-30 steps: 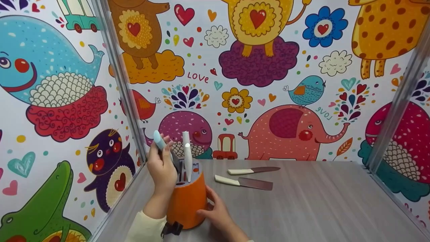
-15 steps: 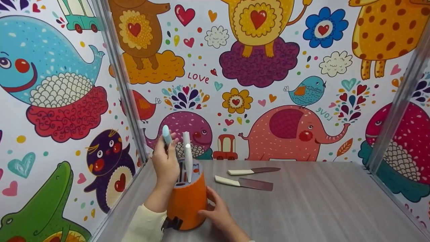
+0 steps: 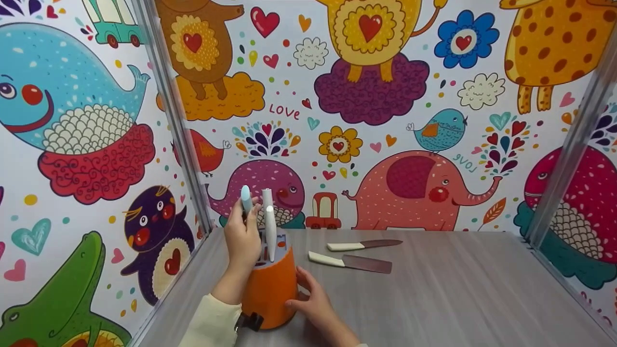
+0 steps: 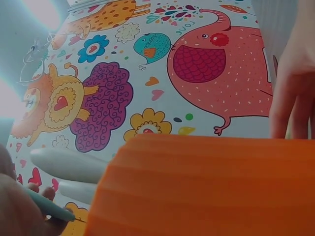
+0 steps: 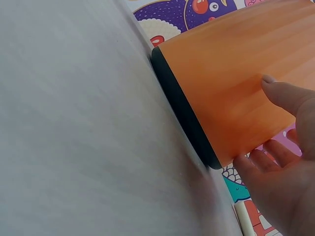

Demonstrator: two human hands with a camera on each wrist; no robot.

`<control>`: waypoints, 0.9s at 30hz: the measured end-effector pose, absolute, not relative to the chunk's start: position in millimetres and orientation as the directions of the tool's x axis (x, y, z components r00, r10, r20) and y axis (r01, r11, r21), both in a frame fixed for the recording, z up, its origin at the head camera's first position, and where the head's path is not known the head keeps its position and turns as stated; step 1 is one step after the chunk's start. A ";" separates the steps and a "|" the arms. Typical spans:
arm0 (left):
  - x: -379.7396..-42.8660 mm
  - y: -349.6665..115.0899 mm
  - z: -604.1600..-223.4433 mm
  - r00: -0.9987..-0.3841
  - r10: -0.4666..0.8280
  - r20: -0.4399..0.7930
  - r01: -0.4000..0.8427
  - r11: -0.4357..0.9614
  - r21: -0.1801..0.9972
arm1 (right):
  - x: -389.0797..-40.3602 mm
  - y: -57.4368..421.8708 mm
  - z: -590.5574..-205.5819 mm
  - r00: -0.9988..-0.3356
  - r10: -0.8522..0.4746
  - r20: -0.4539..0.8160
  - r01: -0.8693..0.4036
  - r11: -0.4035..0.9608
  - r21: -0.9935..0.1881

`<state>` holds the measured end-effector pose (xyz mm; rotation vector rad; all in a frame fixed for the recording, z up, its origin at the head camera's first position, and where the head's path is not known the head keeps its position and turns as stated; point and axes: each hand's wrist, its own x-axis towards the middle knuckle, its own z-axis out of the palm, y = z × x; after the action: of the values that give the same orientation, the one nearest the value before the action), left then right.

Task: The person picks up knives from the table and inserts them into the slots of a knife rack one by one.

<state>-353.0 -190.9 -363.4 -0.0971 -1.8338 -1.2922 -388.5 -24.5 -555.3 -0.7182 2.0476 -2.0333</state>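
An orange knife block (image 3: 270, 291) with a grey slotted top stands on the table, a white-handled knife (image 3: 271, 233) and another white handle (image 3: 267, 196) rising from it. At its left slots, my left hand (image 3: 242, 238) grips a knife by its pale blue handle (image 3: 246, 196); the blade is mostly hidden. The left wrist view shows the same pale blue handle (image 4: 51, 206) beside the block, pointing towards its top. Low on the block's right side, my right hand (image 3: 313, 301) holds it, with the thumb (image 5: 283, 93) on the near face and the fingers round the edge.
Two cream-handled knives lie to the right of the block: a pointed knife (image 3: 364, 245) and, nearer, a cleaver (image 3: 352, 261). Both blades point right. Behind the grey table (image 3: 434, 299) stand printed wall panels (image 3: 385, 135) joined by metal corner strips.
My left hand has moved right with the blue-handled knife, which now stands more upright. Over the last half second it has come down slightly at the slots. My right hand stays on the block.
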 end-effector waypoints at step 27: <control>-365.0 -197.7 -384.8 -0.766 -0.438 0.470 0.237 0.488 0.840 | -389.6 -22.9 -554.4 -0.873 -0.444 0.203 -0.208 -0.039 -0.977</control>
<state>-365.0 -197.7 -384.8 0.1652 -2.0716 -1.3094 -389.6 -22.9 -554.4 -0.7053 2.0487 -2.0283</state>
